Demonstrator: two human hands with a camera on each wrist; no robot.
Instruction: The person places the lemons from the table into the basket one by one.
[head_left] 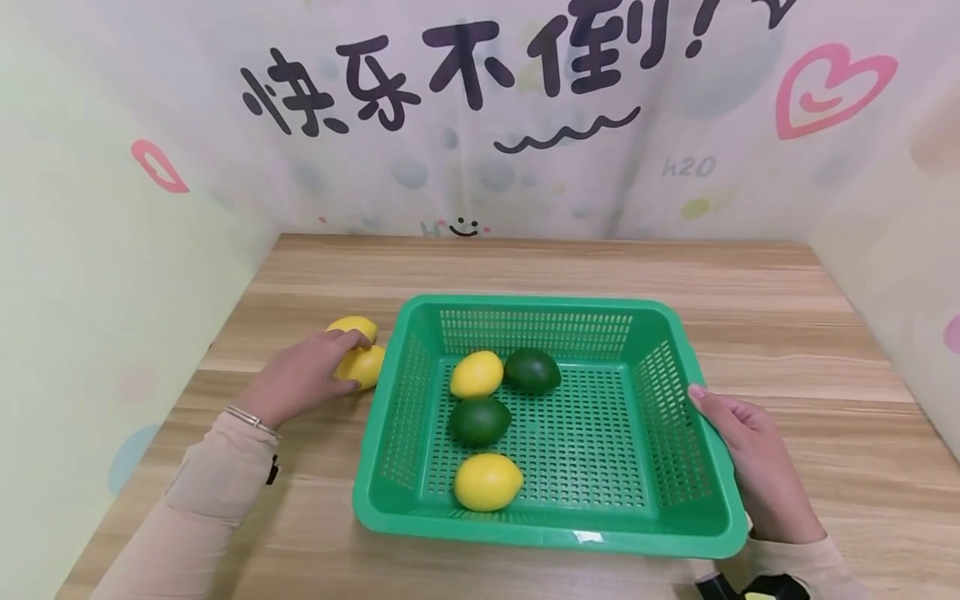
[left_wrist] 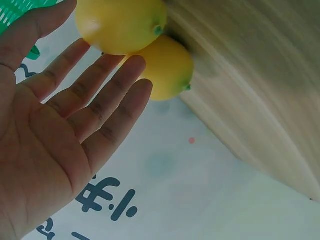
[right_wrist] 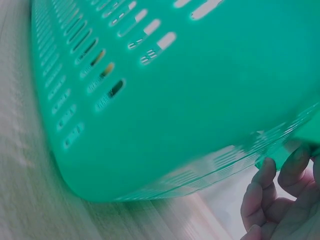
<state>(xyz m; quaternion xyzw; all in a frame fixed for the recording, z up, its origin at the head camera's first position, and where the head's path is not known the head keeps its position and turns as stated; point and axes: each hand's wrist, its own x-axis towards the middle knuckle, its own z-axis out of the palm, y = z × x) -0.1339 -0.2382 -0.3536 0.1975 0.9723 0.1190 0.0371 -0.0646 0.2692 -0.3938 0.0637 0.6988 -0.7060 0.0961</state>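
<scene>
Two yellow lemons, a farther one (head_left: 351,324) and a nearer one (head_left: 365,367), lie on the table just left of a green plastic basket (head_left: 547,542). My left hand (head_left: 303,379) reaches over them from the left; in the left wrist view its palm shows, with loosely extended fingers (left_wrist: 117,117) right at the lemons. My right hand (head_left: 761,462) grips the basket's right rim, thumb on top and fingers (right_wrist: 265,175) bent under it. Inside the basket, toward its left side, sit two yellow lemons (head_left: 477,374) and two dark green lemon-shaped fruits (head_left: 480,422).
The wood-grain table (head_left: 787,333) reaches back to a printed cloth backdrop (head_left: 555,192) with dark lettering. Pale side panels (head_left: 90,292) border it at left and right. The basket has perforated walls and takes up the table's middle front.
</scene>
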